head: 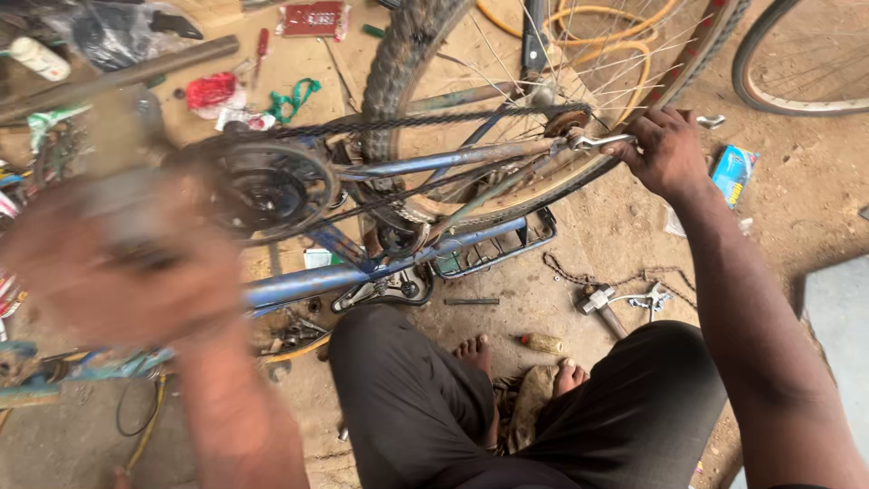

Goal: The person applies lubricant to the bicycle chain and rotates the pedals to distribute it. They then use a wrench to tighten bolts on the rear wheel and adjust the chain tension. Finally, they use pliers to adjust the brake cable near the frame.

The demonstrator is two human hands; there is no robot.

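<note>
A blue bicycle frame (425, 163) lies upside down in front of me, its rear wheel (507, 100) and chain at the top middle. My right hand (665, 149) grips a silver spanner (602, 140) set on the rear axle nut. My left hand (118, 263) is a blur at the left, raised near the chainring (267, 190); something grey and blurred seems to be in it, but I cannot tell what. My bare feet (516, 358) and dark trousers fill the bottom middle.
On the dirt floor lie a hammer (602, 308), a loose chain (625, 276), a small bottle (543, 343), a blue packet (733, 172) and a red packet (312, 18). Another wheel (806, 63) stands at the top right. Clutter and a metal bar (118, 77) crowd the top left.
</note>
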